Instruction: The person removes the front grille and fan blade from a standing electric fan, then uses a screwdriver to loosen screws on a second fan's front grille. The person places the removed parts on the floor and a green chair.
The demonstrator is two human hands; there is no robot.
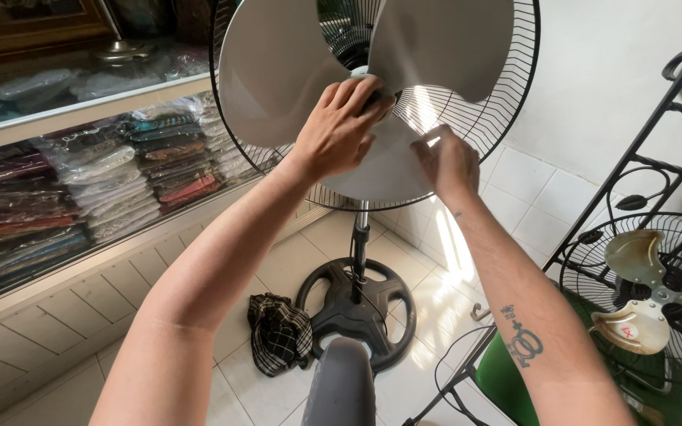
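A stand fan faces me with its front cover off; three pale grey blades (278, 71) sit against the black wire rear guard (499, 110). My left hand (339, 126) is closed over the hub at the blades' centre. My right hand (447, 162) pinches the edge of the lower blade (380, 170), just right of the hub. The fan's black pole (361, 244) runs down to a round black base (357, 312) on the tiled floor.
A checked cloth (278, 331) lies left of the base. A glass display case with stacked folded fabrics (120, 173) runs along the left. At right stand a black metal rack (641, 158) and a second fan with yellowed blades (641, 292). A grey object (341, 386) rises below.
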